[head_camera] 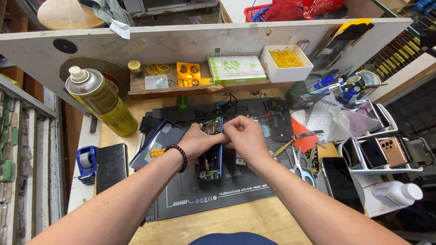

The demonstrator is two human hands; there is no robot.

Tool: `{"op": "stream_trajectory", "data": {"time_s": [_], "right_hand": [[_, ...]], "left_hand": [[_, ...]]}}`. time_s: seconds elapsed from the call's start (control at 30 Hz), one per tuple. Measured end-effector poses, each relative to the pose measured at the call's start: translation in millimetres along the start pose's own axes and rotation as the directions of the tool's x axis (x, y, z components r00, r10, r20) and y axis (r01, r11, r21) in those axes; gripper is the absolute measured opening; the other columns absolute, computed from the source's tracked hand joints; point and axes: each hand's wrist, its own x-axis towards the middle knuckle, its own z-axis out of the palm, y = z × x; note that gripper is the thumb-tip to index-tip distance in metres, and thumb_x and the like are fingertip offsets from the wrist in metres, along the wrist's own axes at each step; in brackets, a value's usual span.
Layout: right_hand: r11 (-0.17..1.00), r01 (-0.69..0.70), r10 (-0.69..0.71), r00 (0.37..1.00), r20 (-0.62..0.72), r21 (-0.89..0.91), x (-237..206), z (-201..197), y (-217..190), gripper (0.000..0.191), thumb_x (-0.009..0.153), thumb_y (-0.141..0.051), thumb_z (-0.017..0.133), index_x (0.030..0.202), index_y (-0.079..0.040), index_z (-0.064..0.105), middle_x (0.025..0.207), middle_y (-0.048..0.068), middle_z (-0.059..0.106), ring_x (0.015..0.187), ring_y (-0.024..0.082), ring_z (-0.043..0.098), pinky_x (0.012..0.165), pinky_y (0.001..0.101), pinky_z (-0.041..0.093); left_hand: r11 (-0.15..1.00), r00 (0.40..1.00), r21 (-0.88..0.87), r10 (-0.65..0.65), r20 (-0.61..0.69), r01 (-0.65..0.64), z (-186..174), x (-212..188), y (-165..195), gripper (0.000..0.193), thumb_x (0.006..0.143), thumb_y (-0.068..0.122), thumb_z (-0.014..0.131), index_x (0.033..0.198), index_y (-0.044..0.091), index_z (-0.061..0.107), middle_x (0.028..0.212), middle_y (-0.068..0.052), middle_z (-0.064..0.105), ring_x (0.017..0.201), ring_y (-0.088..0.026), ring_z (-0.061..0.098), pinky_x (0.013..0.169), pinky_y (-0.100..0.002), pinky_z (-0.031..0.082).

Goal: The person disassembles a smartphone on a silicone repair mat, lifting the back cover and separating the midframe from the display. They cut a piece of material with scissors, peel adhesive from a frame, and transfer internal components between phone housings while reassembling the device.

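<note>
An opened blue phone [210, 163] lies back side up on a black repair mat [213, 195], its circuit board and inner parts showing. My left hand [196, 143], with a dark bead bracelet on the wrist, grips the phone's left edge near the top. My right hand [245, 136] meets it from the right, fingertips pinched together over the phone's upper part; what they pinch is too small to see. The phone's blue back cover [156, 143] lies just to the left on the mat.
A yellow spray can [102, 102] stands at the left, with a blue tape dispenser [85, 163] and a dark phone [111, 165] below it. Scissors [302, 165] and tweezers [295, 140] lie to the right. A white rack [386, 154] holds several phones. A wooden shelf [181, 86] carries small boxes.
</note>
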Motion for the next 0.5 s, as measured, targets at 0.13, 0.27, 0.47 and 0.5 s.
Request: {"op": "stream_trajectory", "data": {"time_s": [0.13, 0.27, 0.47, 0.5], "right_hand": [[0.962, -0.253, 0.253, 0.967, 0.015, 0.100, 11.8, -5.5, -0.2, 0.008, 0.090, -0.006, 0.068, 0.097, -0.001, 0.069, 0.087, 0.006, 0.071, 0.077, 0.015, 0.069, 0.070, 0.0320, 0.060], [0.878, -0.396, 0.389, 0.918, 0.080, 0.270, 21.4, -10.6, 2.3, 0.022, 0.084, 0.003, 0.069, 0.106, -0.004, 0.069, 0.093, 0.008, 0.071, 0.082, 0.018, 0.071, 0.078, 0.0345, 0.063], [0.907, -0.387, 0.386, 0.922, 0.040, 0.167, 22.5, -12.8, -2.3, 0.024, 0.085, -0.001, 0.072, 0.108, -0.003, 0.068, 0.097, 0.010, 0.073, 0.085, 0.020, 0.073, 0.074, 0.0322, 0.062], [0.908, -0.387, 0.387, 0.921, 0.034, 0.159, 21.8, -12.6, -3.4, 0.022, 0.086, -0.002, 0.073, 0.107, -0.003, 0.067, 0.096, 0.010, 0.073, 0.084, 0.020, 0.072, 0.073, 0.0319, 0.061]], "left_hand": [[1.000, 1.000, -0.015, 0.018, 0.017, -0.018, -0.4, -1.1, -0.7, 0.041, 0.065, 0.041, 0.083, 0.088, 0.008, 0.075, 0.072, -0.003, 0.070, 0.055, -0.013, 0.065, 0.040, -0.032, 0.046], [0.999, 0.996, -0.014, -0.038, -0.082, 0.037, 2.0, 2.0, -0.9, 0.055, 0.065, 0.037, 0.088, 0.100, 0.010, 0.055, 0.079, -0.004, 0.071, 0.062, -0.015, 0.070, 0.044, -0.035, 0.054], [1.000, 1.000, -0.012, -0.006, 0.008, 0.006, -0.2, 3.6, -3.4, 0.045, 0.066, 0.039, 0.084, 0.096, 0.007, 0.073, 0.077, -0.004, 0.072, 0.061, -0.015, 0.068, 0.044, -0.034, 0.049], [1.000, 1.000, -0.015, -0.005, 0.009, 0.005, -0.5, 3.6, -3.6, 0.045, 0.066, 0.039, 0.084, 0.096, 0.007, 0.073, 0.077, -0.004, 0.072, 0.061, -0.015, 0.068, 0.045, -0.035, 0.050]]}}
